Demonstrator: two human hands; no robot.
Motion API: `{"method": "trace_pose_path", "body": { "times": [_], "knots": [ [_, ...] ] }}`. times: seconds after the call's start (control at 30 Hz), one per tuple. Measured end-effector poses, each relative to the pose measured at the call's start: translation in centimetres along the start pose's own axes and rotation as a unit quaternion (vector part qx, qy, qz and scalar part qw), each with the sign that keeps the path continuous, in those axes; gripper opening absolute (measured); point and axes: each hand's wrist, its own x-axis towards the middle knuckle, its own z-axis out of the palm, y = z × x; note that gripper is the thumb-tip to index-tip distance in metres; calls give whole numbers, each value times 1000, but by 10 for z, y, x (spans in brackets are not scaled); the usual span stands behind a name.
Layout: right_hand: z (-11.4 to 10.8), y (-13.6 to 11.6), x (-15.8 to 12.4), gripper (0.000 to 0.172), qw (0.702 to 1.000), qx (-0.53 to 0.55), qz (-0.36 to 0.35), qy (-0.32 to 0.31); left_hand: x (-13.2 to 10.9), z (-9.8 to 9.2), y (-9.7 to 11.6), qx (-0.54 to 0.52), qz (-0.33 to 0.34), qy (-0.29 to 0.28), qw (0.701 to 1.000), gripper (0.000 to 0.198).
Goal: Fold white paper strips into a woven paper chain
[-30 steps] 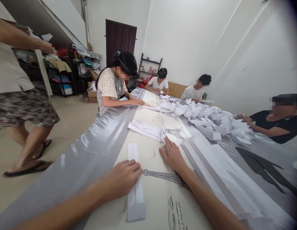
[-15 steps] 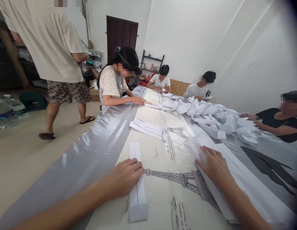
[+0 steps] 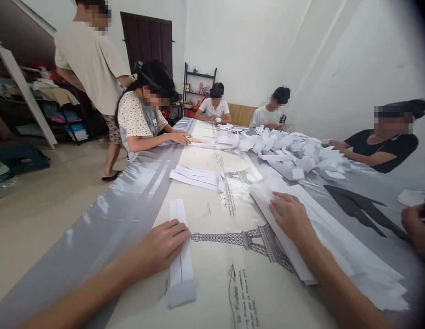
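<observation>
A narrow white paper strip [image 3: 181, 289], with a dark line along it and a fold at its near end, lies on the printed tablecloth [image 3: 212, 260]. My left hand [image 3: 169, 242] rests over the strip's middle, fingers together and bent round its right edge; the thumb is hidden. To the right, a stack of large white paper sheets [image 3: 332, 228] slants across the cloth. Thumb and fingers of my right hand [image 3: 291, 214] close on the top sheet near its far left corner. Several similar paper strips [image 3: 197, 177] lie beyond my left hand.
A big heap of loose white paper pieces [image 3: 284, 146] covers the far right of the table. Several people sit around it; another person [image 3: 92, 64] stands at the far left. Dark cloth-like shapes [image 3: 356, 205] show at right, near another hand [image 3: 416, 224].
My view has shifted, so the table appears farther left. The sheet corner by my right hand was blurred and is now sharper. My left hand stays on the strip. The standing person has walked away.
</observation>
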Motion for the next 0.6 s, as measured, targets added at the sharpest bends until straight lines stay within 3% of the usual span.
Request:
{"method": "trace_pose_path", "body": {
  "times": [0.17,0.27,0.33,0.47,0.6],
  "knots": [
    [-30,-26,3,27,995,55,31,76,1,-1,-2,-2,-1,-4,1000,24],
    [-54,-54,3,21,972,178,44,150,1,-1,-3,-15,-2,0,1000,25],
    [-68,-73,1,18,957,237,46,159,2,0,-3,-21,-6,1,1000,25],
    [-85,-99,-8,20,891,424,137,93,3,1,-3,-27,-19,6,999,25],
    [-83,-113,-15,35,789,547,278,-43,5,1,0,-51,-34,24,998,26]
  ]
}}
